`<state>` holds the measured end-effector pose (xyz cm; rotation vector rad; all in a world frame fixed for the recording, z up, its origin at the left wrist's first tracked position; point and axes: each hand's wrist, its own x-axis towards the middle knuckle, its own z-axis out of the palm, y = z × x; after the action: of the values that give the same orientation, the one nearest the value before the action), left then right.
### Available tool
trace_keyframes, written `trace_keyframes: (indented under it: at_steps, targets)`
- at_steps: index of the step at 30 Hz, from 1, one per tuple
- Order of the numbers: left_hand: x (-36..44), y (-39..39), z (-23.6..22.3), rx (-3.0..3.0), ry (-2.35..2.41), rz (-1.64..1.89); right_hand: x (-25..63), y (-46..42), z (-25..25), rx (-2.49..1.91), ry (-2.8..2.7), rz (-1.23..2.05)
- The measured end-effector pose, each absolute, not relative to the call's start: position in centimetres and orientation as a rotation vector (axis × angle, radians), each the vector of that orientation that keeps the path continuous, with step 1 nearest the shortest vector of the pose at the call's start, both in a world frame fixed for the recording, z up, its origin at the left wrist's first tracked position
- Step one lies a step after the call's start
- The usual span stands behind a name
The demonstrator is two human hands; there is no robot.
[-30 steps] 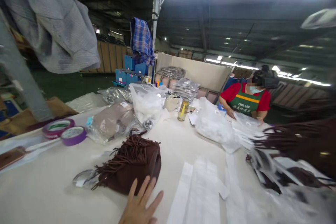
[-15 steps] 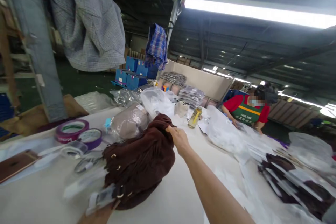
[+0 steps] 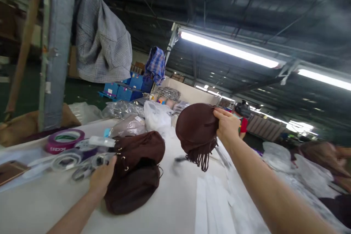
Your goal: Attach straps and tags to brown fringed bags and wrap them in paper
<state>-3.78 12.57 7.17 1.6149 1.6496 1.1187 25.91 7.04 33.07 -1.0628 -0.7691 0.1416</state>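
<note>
While the brown bag (image 3: pixel 131 190) lies on the white table (image 3: pixel 172 208), I think it is best to press down softly on its left side so that it does not slide. The shiny rings (image 3: pixel 126 168) look as if they could scratch or catch, so they need gentle care. Farther right, the round brown piece (image 3: pixel 196 124) should be held by its edge, so its fringe (image 3: pixel 201 158) can hang down and not get tangled.

Now for the hands. The left hand (image 3: pixel 101 178) is at the bag's left edge, near the clear plastic loops (image 3: pixel 65 159). Its fingers look bent, but I cannot tell how far open it is or if it grips anything. The right hand (image 3: pixel 228 126) is nearly closed, with the round piece's edge pinched between thumb and fingers. It holds that piece up above the table, to the right of the bag.
</note>
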Motion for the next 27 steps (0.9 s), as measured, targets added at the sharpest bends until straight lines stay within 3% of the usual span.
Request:
trace_keyframes:
  at_steps: [3, 5, 9, 13, 16, 20, 27]
  targets:
    - [-2.9, 8.2, 9.8, 1.602, 1.526, 1.205, 24.0, 0.9, 33.8, -1.016, -0.763, 0.203]
    - [-1.7, 3.5, 12.1, 1.54, 1.194, 1.251, 22.1, -2.9, 32.8, -1.027, -0.789, 0.292]
    - [-0.4, -5.1, 15.4, 1.088, 0.648, 1.032, 17.1, -9.1, 28.3, -1.109, -0.861, 0.541]
    - [-1.8, -9.8, 12.6, 0.57, 0.619, 0.744, 13.5, -13.3, 24.2, -1.168, -0.95, 0.832]
    - [-3.2, -11.9, 8.5, 0.295, 0.704, 0.771, 12.7, -16.0, 22.6, -1.199, -1.101, 0.984]
    - [-2.2, -12.7, 7.3, 0.184, 0.383, 0.985, 12.4, -19.8, 20.9, -1.446, -1.343, 0.62]
    - [4.2, -10.3, 15.5, 0.211, -0.183, 1.176, 15.5, -19.8, 18.0, -1.597, -1.463, -0.036]
